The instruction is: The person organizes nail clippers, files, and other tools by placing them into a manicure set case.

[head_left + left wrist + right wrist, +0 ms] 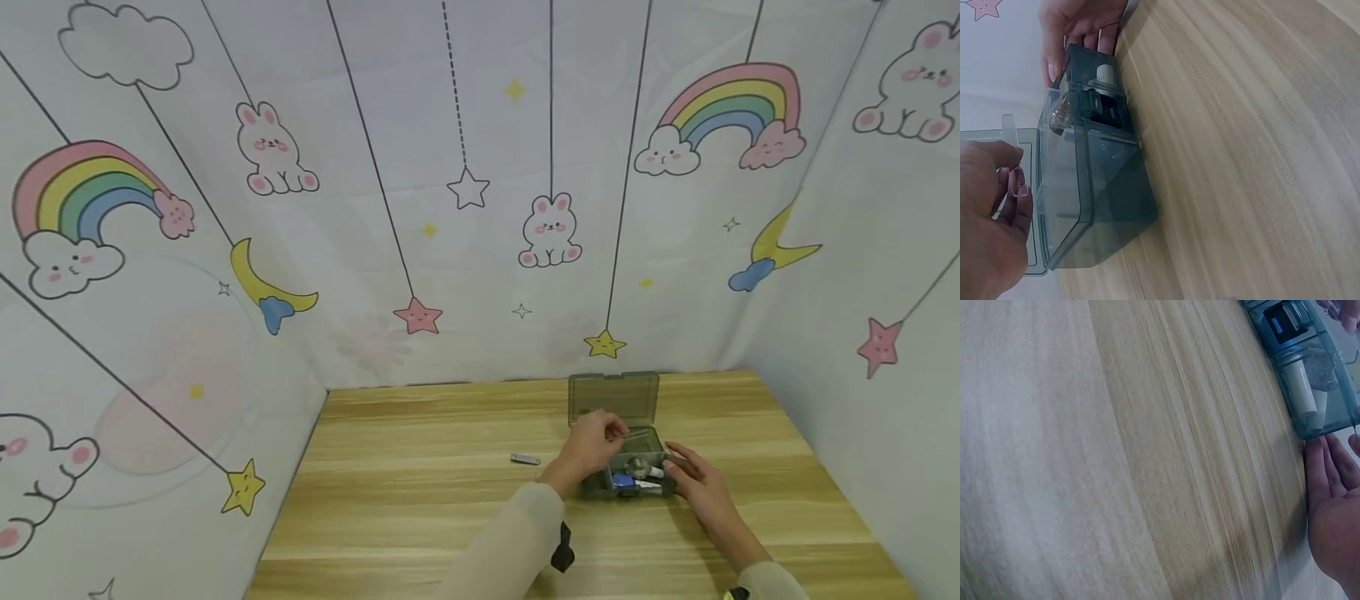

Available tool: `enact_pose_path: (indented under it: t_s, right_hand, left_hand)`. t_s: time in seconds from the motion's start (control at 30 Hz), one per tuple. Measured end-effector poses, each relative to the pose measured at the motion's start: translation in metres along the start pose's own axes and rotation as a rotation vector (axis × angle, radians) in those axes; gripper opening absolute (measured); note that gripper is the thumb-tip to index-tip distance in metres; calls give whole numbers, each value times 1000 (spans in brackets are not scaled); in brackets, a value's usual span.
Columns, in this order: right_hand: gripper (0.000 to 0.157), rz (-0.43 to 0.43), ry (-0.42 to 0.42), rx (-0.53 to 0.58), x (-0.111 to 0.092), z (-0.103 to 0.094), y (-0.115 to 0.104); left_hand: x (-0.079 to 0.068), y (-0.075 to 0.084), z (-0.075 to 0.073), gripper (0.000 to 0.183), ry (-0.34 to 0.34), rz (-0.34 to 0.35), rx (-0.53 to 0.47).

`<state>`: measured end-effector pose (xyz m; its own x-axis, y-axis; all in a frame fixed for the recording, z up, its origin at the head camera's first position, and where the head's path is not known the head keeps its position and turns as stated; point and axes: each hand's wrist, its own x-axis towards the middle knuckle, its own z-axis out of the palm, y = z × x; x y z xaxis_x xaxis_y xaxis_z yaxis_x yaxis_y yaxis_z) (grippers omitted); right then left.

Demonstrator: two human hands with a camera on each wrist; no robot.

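Note:
A translucent grey-green plastic storage box (617,493) stands on the wooden table with its lid (613,400) raised at the back. My left hand (592,446) is over the box and pinches a clear, flat plastic strip (1010,130) between thumb and fingers. At the box's right end, my right hand (701,487) grips the wall, with fingers and thumb on different sides of the corner. Inside the compartments lie a blue-and-black item (622,481), a white tube (1300,387) and a round, glittery clear item (1320,370).
A small metal nail clipper (525,459) lies on the table (420,500), left of the box. Behind and at both sides hangs white cloth (480,275) printed with rabbits, stars and rainbows. A black strap end (562,548) hangs at the left sleeve.

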<state>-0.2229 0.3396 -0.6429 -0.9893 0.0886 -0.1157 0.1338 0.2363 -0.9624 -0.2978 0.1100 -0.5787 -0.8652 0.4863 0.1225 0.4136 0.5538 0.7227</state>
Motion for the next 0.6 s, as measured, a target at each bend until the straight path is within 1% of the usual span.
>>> enact_pose_path:
  t_s: [0.2, 0.43, 0.6]
  right_hand:
    - [61, -44, 8, 10, 1, 0, 1]
    - [60, -40, 11, 21, 1, 0, 1]
    - [59, -48, 7, 18, -1, 0, -2]
  left_hand:
    - [3, 1, 6, 9, -18, 6, 20]
    - [3, 4, 7, 9, -11, 8, 30]
    - [4, 6, 9, 9, -2, 38, 35]
